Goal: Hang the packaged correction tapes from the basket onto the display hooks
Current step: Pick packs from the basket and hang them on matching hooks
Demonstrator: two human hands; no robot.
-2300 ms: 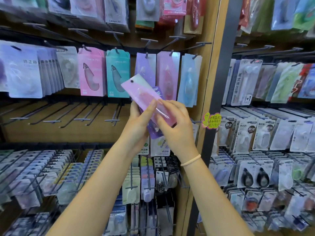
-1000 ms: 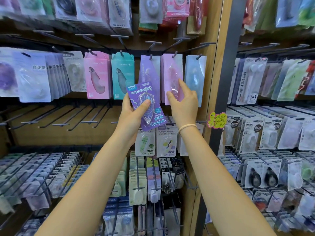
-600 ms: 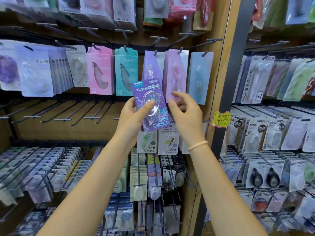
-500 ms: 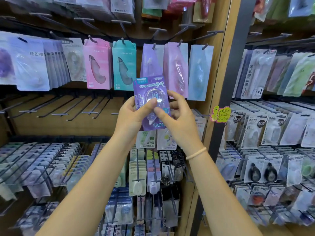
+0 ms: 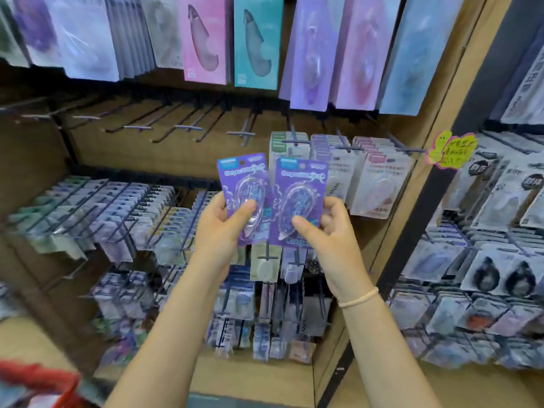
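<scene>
1. Wooden display shelving fills the view, set with rows of dark metal display hooks; several hooks in the middle row at left carry nothing.
2. Tall hanging packs line the top row: a pink card pack, a teal card pack, then a lilac pack to their right.
3. A red basket shows blurred at the lower left corner; what it holds cannot be made out.
4. The left hand grips the left purple carded correction tape by its lower half, thumb across the clear blister, the card upright.
5. The right hand grips the right purple carded correction tape likewise, thumb on the blister, fingers curled behind the card's right edge.
6. The two purple cards sit side by side with edges touching or overlapping, held in front of the shelving and on no hook.
7. A pale band circles the right wrist.
8. A yellow handwritten tag sticks out from the shelf upright at right.
</scene>
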